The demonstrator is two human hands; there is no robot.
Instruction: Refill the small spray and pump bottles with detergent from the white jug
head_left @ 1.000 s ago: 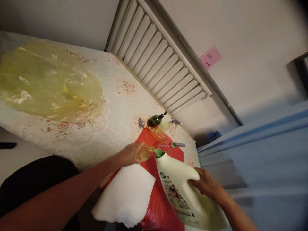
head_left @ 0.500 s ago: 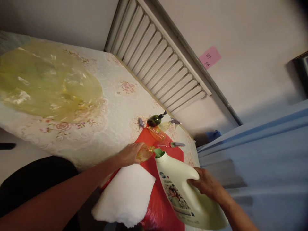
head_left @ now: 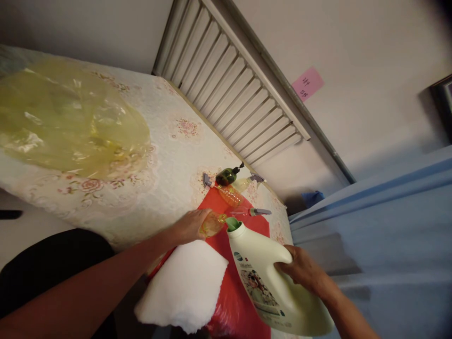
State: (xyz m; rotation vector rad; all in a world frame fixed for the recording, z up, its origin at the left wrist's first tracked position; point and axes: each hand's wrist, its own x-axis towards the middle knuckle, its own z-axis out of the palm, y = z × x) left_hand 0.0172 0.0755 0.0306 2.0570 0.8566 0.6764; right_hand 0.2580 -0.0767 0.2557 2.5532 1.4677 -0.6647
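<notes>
My left hand is closed around a small clear bottle with yellowish contents, its neck turned toward a large jug. That pale green detergent jug is tilted, with my right hand wrapped round its handle. The jug's green spout meets or nearly meets the bottle's mouth; whether they touch I cannot tell. Beneath them lies a red plastic sheet. A white paper towel or cloth rests on it below my left hand.
Beyond my hands are an orange spray bottle, a dark green pump bottle, a pale yellow spray bottle and a clear one with a grey trigger. A yellow plastic bag lies on the floral tablecloth. A radiator borders the table.
</notes>
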